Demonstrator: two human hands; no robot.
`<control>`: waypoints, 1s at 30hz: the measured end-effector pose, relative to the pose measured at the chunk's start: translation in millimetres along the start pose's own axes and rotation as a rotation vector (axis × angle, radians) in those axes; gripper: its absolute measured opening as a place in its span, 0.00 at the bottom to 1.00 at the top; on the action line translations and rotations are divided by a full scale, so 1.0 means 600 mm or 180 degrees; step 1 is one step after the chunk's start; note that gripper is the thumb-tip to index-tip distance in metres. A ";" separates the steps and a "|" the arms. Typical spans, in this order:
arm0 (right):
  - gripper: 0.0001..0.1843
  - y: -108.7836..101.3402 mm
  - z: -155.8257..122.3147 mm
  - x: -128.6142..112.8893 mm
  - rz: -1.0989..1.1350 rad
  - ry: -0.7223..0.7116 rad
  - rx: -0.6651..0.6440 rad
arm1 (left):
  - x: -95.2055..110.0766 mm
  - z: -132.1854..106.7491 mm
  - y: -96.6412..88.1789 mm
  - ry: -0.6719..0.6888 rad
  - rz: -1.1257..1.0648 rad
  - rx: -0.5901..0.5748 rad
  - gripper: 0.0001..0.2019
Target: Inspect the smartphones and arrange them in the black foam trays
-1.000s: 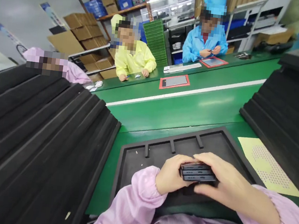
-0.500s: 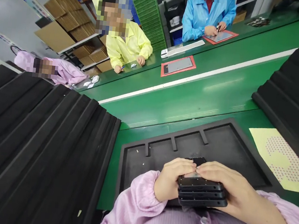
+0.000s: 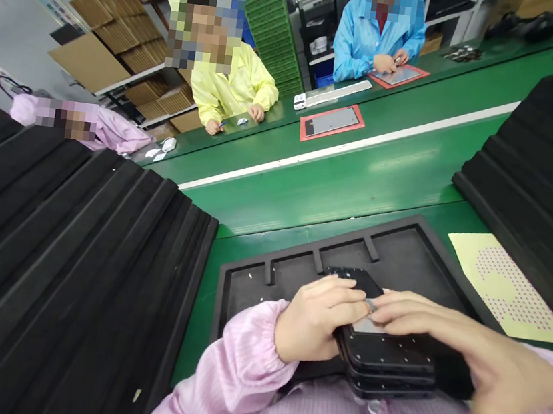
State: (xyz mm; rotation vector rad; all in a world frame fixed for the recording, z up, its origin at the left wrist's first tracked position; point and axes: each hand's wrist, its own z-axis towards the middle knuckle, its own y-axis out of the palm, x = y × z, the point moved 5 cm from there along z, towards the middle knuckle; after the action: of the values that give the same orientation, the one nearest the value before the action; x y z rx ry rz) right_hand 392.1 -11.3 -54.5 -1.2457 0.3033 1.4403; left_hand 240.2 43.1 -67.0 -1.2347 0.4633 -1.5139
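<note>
My left hand (image 3: 316, 319) is curled round the left end of a small stack of flat black device housings (image 3: 388, 365), held just above the near edge of a black foam tray (image 3: 267, 286). My right hand (image 3: 470, 355) lies across the top housing, fingers stretched toward the left hand and touching the top piece. The top housing sticks forward past the others over the tray. Both pink sleeves cover my wrists.
Tall stacks of black foam trays stand at the left (image 3: 61, 274) and right (image 3: 543, 172). A yellow perforated sheet (image 3: 503, 288) lies right of the tray. Beyond runs a green conveyor belt (image 3: 340, 181); three other people sit across it, with red-framed panels (image 3: 330, 121).
The stack has tipped from edge-on to flatter, its top face now showing. The top housing slid forward over the tray, and my right fingers spread out along it.
</note>
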 end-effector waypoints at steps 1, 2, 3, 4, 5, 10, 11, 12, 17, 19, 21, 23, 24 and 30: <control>0.34 -0.011 0.002 0.007 0.0151 0.0161 0.0005 | 0.004 0.011 -0.004 0.0080 0.0341 -0.0230 0.14; 0.32 -0.022 0.007 0.020 0.0265 0.0410 0.0168 | 0.007 0.022 -0.005 0.0150 0.0679 -0.0471 0.13; 0.29 -0.031 0.013 0.039 0.0338 0.0745 0.0428 | 0.007 0.032 -0.003 0.0217 0.0985 -0.0683 0.12; 0.26 -0.037 0.021 0.061 0.0362 0.1124 0.0718 | 0.007 0.041 0.003 0.0290 0.1246 -0.0852 0.12; 0.24 -0.038 0.030 0.085 0.0369 0.1488 0.0971 | 0.005 0.048 0.013 0.0358 0.1461 -0.0963 0.12; 0.23 -0.002 0.083 0.180 0.0546 0.2503 0.0965 | -0.010 0.038 0.067 0.0636 0.1757 -0.0866 0.13; 0.21 0.005 0.090 0.189 0.0616 0.2547 0.0877 | -0.017 0.030 0.070 0.0548 0.1692 -0.0682 0.12; 0.18 0.011 0.095 0.196 0.0687 0.2553 0.0812 | -0.027 0.021 0.069 0.0342 0.1557 -0.0432 0.11; 0.17 0.022 0.089 0.204 0.0942 0.2515 0.0700 | -0.130 -0.016 0.066 -0.1567 -0.0592 0.0714 0.34; 0.19 0.021 0.082 0.204 0.1076 0.2446 0.0736 | -0.160 -0.017 0.081 -0.2020 -0.1574 0.0801 0.37; 0.24 0.021 0.076 0.205 0.1311 0.2336 0.0731 | -0.175 -0.011 0.088 -0.2258 -0.2234 0.0907 0.35; 0.28 0.022 0.072 0.208 0.1557 0.2264 0.0653 | -0.179 -0.006 0.087 -0.2344 -0.2731 0.1057 0.30; 0.29 0.023 0.071 0.209 0.1631 0.2262 0.0592 | -0.178 -0.004 0.084 -0.2356 -0.2954 0.1117 0.28; 0.26 0.021 0.077 0.212 0.1513 0.2224 0.0534 | -0.175 -0.006 0.075 -0.2535 -0.3246 0.1125 0.21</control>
State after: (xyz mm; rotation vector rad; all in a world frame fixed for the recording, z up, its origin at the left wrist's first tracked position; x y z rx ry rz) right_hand 385.3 91.4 -143.2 -1.5707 1.2347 1.2761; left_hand 247.0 119.2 -152.0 -1.7324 -1.0608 -1.5912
